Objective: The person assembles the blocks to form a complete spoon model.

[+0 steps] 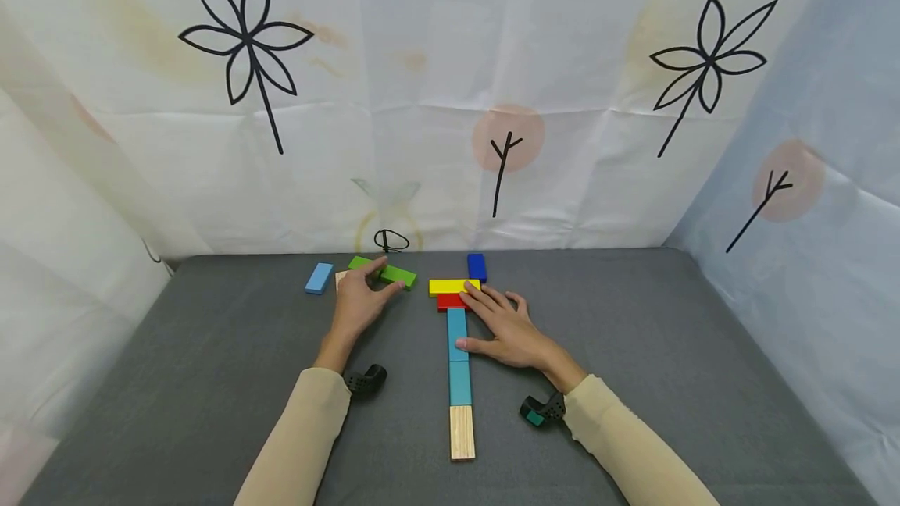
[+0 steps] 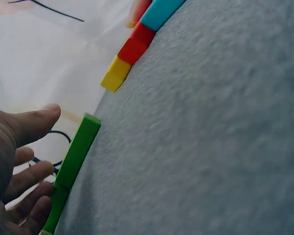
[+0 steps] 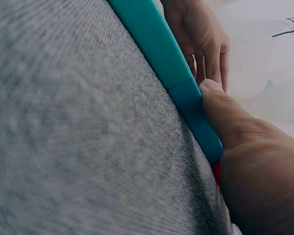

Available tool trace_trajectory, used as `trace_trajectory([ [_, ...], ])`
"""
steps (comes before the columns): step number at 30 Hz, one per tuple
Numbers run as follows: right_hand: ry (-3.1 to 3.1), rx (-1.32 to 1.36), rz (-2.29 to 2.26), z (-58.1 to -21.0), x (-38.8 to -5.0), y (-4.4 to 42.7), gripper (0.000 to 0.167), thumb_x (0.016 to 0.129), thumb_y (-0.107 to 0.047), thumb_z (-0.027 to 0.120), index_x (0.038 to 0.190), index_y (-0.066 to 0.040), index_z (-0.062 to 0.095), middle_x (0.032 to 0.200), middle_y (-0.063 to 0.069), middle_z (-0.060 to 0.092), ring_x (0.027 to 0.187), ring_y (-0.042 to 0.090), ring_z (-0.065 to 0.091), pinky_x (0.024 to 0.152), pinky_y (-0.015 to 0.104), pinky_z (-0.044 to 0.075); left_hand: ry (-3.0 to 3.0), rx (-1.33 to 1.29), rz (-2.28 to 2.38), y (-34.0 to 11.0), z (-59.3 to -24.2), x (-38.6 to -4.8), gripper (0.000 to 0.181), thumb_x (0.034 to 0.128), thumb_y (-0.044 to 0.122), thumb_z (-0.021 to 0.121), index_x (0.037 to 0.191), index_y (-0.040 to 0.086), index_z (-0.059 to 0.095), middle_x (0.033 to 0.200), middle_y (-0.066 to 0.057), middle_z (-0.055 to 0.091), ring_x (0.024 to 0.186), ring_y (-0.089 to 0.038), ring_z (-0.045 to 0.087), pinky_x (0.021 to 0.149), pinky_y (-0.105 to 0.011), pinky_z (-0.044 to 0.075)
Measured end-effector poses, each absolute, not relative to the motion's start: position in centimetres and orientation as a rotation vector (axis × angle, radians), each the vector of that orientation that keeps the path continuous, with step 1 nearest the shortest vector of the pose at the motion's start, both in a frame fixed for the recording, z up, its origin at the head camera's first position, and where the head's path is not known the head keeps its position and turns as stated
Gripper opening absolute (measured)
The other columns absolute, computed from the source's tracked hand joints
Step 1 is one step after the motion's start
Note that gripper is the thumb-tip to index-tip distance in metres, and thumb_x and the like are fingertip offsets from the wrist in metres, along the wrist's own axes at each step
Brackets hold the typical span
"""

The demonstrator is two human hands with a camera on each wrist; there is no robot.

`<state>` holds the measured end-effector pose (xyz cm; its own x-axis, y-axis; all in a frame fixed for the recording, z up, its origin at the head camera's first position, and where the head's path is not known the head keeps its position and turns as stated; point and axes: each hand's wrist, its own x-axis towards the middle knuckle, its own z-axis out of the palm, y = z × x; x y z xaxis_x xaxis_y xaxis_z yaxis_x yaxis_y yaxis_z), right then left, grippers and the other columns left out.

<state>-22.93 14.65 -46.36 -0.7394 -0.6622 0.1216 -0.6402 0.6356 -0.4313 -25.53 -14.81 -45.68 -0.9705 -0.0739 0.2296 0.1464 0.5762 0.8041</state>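
Observation:
At the back left of the table my left hand [image 1: 358,304] is spread over two green blocks [image 1: 399,276] that lie end to end. In the left wrist view its thumb stands clear of the green, and some fingertips meet or nearly meet it. My right hand [image 1: 513,333] lies beside a row of blocks. Its fingers reach the yellow block [image 1: 448,287] and the red block [image 1: 448,303], while the thumb rests on a light blue block [image 1: 457,325]. Below that, a teal block [image 1: 460,385] and a plain wooden block [image 1: 462,434] continue the line.
A dark blue block [image 1: 476,266] lies behind the yellow one, at the table's back edge. On the far left is another light blue block [image 1: 319,278]. A pale wooden block [image 1: 341,277] shows partly beside my left hand. White cloth [image 1: 436,178] hangs behind the grey table [image 1: 633,318].

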Motion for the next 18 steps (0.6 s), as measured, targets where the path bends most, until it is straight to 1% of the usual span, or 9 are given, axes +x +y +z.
trace_trajectory([
  [6, 2.802, -1.130, -0.725, -46.4, -22.9, 14.7, 0.081, 0.100, -0.054, 0.058, 0.161, -0.009, 0.028, 0.169, 0.008, 0.019, 0.153, 0.034, 0.018, 0.112, 0.065, 0.009, -2.575, -0.014, -1.296, -14.3, -46.0, -25.5, 0.064, 0.0855, 0.027, 0.085, 0.138, 0.000, 0.062, 0.126, -0.022, 0.066, 0.112, -0.037, 0.060, 0.092, -0.051, 0.048],
  [13, 2.809, -1.121, -0.710, -46.5, -22.9, 14.7, 0.082, 0.099, -0.053, 0.060, 0.161, -0.010, 0.028, 0.169, 0.007, 0.018, 0.153, 0.034, 0.017, 0.112, 0.065, 0.009, -2.599, 0.028, -1.248, -14.1, -46.2, -25.4, 0.069, 0.0841, 0.031, 0.086, 0.141, 0.000, 0.059, 0.131, -0.024, 0.063, 0.116, -0.039, 0.060, 0.095, -0.052, 0.049],
  [18, 2.810, -1.112, -0.717, -46.5, -22.9, 14.6, 0.082, 0.099, -0.051, 0.062, 0.161, -0.009, 0.029, 0.169, 0.007, 0.018, 0.153, 0.034, 0.018, 0.112, 0.065, 0.009, -2.585, 0.047, -1.206, -13.5, -46.3, -25.3, 0.072, 0.0819, 0.032, 0.087, 0.139, -0.002, 0.060, 0.130, -0.024, 0.064, 0.116, -0.040, 0.061, 0.095, -0.053, 0.050],
])
